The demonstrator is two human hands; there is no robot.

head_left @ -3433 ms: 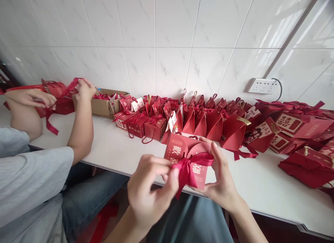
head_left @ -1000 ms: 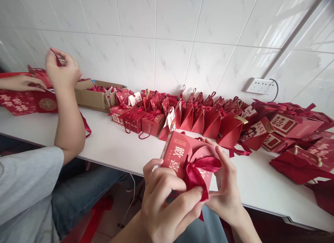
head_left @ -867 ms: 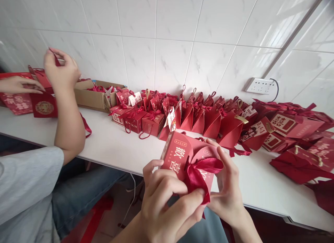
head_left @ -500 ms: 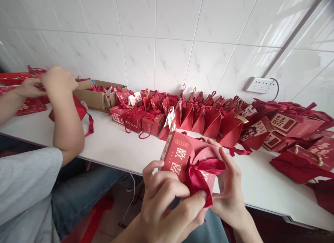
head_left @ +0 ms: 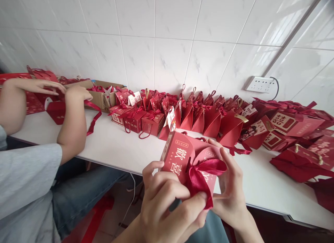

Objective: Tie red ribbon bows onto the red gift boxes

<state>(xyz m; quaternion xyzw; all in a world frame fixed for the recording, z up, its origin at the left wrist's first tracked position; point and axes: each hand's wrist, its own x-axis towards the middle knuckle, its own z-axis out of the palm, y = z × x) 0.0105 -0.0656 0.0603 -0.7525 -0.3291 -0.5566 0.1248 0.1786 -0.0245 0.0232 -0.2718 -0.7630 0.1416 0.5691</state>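
A red gift box (head_left: 173,150) with gold lettering is held up, tilted, in front of the table's edge. Across its top lies a dark red satin ribbon (head_left: 197,175) tied in a bow. My left hand (head_left: 169,197) is closed at the near side of the box, its thumb and forefinger pinching the lower tail of the bow. Around the right side of the box wraps my right hand (head_left: 231,187), fingertips on the upper edge and thumb below. The underside of the box is hidden.
A white table (head_left: 117,150) runs along the tiled wall. Several red boxes (head_left: 152,124) and pouches (head_left: 212,123) stand at its back, with more boxes (head_left: 294,123) piled right. A cardboard carton (head_left: 101,98) and a co-worker's hands (head_left: 77,93) with a ribboned box are at left.
My hands, the box and the bow have hardly moved. At the left, the co-worker's hands have moved apart and lower over a red box, one pulling its ribbon to the right.
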